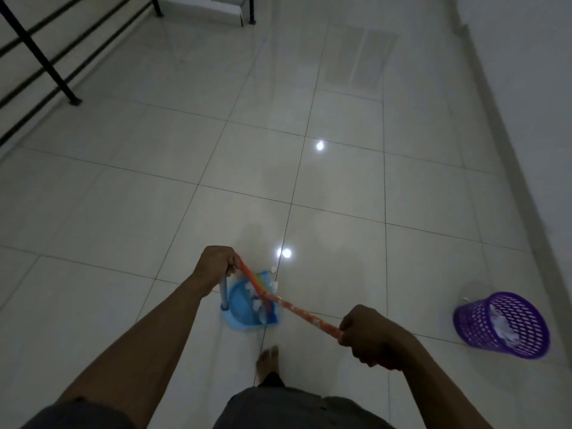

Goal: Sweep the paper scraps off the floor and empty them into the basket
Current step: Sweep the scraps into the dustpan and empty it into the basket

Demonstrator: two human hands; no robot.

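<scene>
A blue dustpan (pixel 240 308) sits on the tiled floor ahead of me with several white paper scraps (pixel 256 305) in it. My left hand (pixel 216 263) grips the top of its upright blue handle (pixel 224 292). My right hand (pixel 366 334) grips an orange broom stick (pixel 305 317), which slants across the pan up to my left hand's fingers. Rainbow-coloured bristles (pixel 263 278) show at the pan's far edge. A couple of loose scraps (pixel 273 269) lie just beyond the pan. The purple mesh basket (pixel 473 317) stands at the right, with white paper inside.
My bare foot (pixel 267 360) is planted just behind the dustpan. A black metal railing (pixel 46 66) runs along the upper left. A white wall with a skirting board (pixel 507 156) borders the right side. Glossy tiles reflect ceiling lights.
</scene>
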